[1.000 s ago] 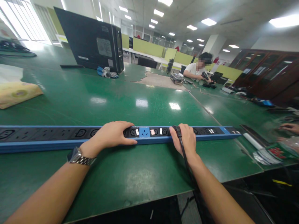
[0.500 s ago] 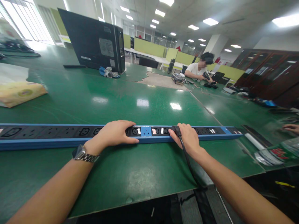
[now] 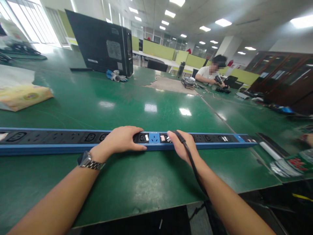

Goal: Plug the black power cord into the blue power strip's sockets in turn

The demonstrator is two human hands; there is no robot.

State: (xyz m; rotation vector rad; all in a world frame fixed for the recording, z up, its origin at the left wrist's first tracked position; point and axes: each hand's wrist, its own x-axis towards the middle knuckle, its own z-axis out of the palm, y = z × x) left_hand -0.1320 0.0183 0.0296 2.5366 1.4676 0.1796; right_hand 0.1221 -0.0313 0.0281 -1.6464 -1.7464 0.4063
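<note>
A long blue power strip [image 3: 154, 138] with black and blue sockets lies across the green table in front of me. My left hand [image 3: 118, 139] is wrapped over its middle, thumb on the near edge and fingers toward the far edge. Just to the right, my right hand [image 3: 185, 147] is closed around the plug end of a black power cord [image 3: 187, 152], low over the sockets. The fingers hide the plug's face, so I cannot tell whether it touches a socket. From that hand, the cord runs down along my wrist toward the table's front edge.
A black computer case [image 3: 105, 45] stands at the back left beside blue-grey gloves [image 3: 116, 76]. A tissue pack [image 3: 26, 94] lies at the left, a plastic bottle [image 3: 290, 163] at the right. Across the table a person [image 3: 205, 74] handles a dark tool; another hand [image 3: 308, 139] shows at the right edge.
My right hand has moved left along the strip with the cord's plug, nearer to my left hand. The left hand keeps its hold on the strip. The view has shifted slightly.
</note>
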